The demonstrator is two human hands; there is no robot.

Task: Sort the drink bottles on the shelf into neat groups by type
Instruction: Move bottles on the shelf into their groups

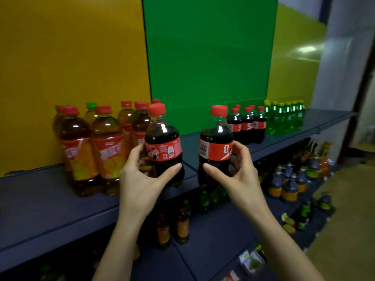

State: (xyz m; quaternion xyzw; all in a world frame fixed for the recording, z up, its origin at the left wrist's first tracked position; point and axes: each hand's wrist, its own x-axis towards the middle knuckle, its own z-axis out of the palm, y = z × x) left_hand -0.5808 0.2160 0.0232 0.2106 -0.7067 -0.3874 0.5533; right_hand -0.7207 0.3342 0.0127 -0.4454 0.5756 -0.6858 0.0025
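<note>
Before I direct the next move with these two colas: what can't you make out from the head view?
- Whether either cola rests on the shelf: left hand and right hand cover the bases.
- Tea bottles: back-row count, hidden by the front row.
- Cola group and green bottles: labels too small.
- Lower shelves: dark, blurred.

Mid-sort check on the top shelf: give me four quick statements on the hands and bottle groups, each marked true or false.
1. Each hand holds a cola bottle: left hand on the left cola bottle, right hand on the right cola bottle. True.
2. The green soda bottles stand at the shelf's left end. False: they stand at the right end.
3. A cola group already stands beside the green sodas. True.
4. All tea bottles have red caps. False: one cap is green.
</note>
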